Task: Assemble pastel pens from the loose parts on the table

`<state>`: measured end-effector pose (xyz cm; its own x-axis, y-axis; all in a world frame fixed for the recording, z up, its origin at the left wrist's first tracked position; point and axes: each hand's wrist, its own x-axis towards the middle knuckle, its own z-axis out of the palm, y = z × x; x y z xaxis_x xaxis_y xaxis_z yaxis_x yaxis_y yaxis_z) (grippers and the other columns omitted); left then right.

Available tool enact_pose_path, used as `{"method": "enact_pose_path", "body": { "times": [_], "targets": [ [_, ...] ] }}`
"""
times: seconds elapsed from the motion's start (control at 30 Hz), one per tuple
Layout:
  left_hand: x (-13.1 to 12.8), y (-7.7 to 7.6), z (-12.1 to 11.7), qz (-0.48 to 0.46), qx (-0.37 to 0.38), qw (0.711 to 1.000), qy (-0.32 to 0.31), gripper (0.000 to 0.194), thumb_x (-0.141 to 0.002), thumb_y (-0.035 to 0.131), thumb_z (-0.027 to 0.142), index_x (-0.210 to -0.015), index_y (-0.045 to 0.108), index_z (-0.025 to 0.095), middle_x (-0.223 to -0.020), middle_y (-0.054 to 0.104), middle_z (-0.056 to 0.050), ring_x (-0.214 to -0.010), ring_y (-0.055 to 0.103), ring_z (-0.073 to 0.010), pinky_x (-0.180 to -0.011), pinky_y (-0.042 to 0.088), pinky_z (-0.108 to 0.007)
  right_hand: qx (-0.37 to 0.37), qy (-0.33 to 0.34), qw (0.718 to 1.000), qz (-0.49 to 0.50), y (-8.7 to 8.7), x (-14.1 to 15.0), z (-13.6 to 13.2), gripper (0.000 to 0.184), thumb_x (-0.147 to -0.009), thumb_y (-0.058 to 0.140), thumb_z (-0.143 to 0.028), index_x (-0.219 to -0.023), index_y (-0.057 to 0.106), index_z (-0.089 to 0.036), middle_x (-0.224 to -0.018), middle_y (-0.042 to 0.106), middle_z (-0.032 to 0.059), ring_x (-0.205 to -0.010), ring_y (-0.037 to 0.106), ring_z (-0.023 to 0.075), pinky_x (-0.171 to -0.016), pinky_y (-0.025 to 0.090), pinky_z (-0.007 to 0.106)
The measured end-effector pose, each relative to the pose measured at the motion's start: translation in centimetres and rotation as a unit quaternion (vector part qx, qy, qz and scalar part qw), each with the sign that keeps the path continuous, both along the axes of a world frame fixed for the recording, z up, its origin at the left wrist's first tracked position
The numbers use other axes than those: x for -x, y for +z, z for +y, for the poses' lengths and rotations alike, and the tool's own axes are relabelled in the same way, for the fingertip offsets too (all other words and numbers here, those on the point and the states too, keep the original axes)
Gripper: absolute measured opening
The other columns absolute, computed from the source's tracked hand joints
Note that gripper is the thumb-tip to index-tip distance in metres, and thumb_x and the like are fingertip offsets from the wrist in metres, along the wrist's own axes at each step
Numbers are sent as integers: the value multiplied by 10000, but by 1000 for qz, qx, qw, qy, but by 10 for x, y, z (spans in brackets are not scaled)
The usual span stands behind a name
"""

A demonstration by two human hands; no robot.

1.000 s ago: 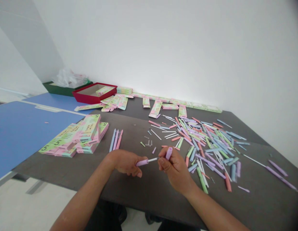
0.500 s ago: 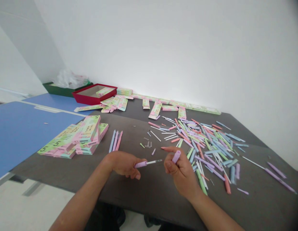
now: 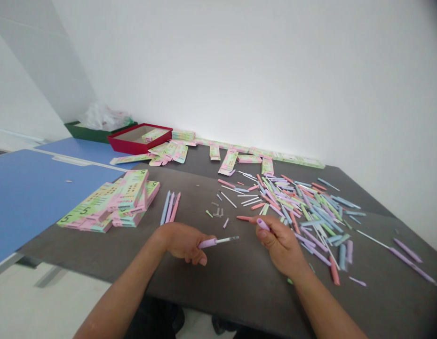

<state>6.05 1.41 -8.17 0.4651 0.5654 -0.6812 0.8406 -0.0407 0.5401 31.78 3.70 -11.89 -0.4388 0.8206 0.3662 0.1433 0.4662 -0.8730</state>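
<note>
My left hand is closed around a purple pen barrel, and a white refill with a clear tip sticks out of it to the right. My right hand pinches a short purple pen part between thumb and fingers; its far end is hidden in the hand. The two parts are apart. By the right index finger, a red pen part lies on the dark table. Small clear clips and a small purple piece lie just beyond.
Loose coloured pen parts and white refills are heaped at the right. Three assembled pens lie left of centre, beside stacked pen boxes. Flat boxes line the back, near a red tray and a green tray.
My right hand has moved right, away from the left hand, with the purple pen part still in it. The left hand has stayed nearly in place.
</note>
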Motion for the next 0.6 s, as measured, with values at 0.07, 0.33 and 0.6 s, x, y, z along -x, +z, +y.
{"method": "enact_pose_path", "body": {
  "times": [0.07, 0.33, 0.6],
  "targets": [
    [-1, 1, 0, -11, 12, 1000, 5, 477, -775, 602, 217, -1246, 527, 192, -785, 710, -20, -695, 633, -172, -584, 447, -221, -27, 25, 998, -49, 6, -2, 0, 273, -902, 500, -334, -1130, 615, -237, -1070, 651, 76, -1002, 583, 228, -879, 431, 385],
    [-2, 2, -2, -30, 28, 999, 6, 489, -793, 536, 142, -1276, 486, 197, -862, 720, -21, -708, 638, -155, -588, 460, -210, 42, 40, 998, -2, 10, -8, -5, 298, -904, 501, -340, -1182, 482, -236, -1040, 650, 78, -960, 601, 207, -811, 479, 347],
    [-2, -1, 0, -19, 31, 999, 5, 324, -791, 563, 191, -1115, 575, 184, -826, 718, -20, -711, 638, -164, -611, 471, -225, 31, 22, 999, 21, 8, -13, -7, 119, -876, 570, -286, -966, 549, -211, -704, 631, 7, -630, 607, 148, -571, 463, 257]
  ]
}}
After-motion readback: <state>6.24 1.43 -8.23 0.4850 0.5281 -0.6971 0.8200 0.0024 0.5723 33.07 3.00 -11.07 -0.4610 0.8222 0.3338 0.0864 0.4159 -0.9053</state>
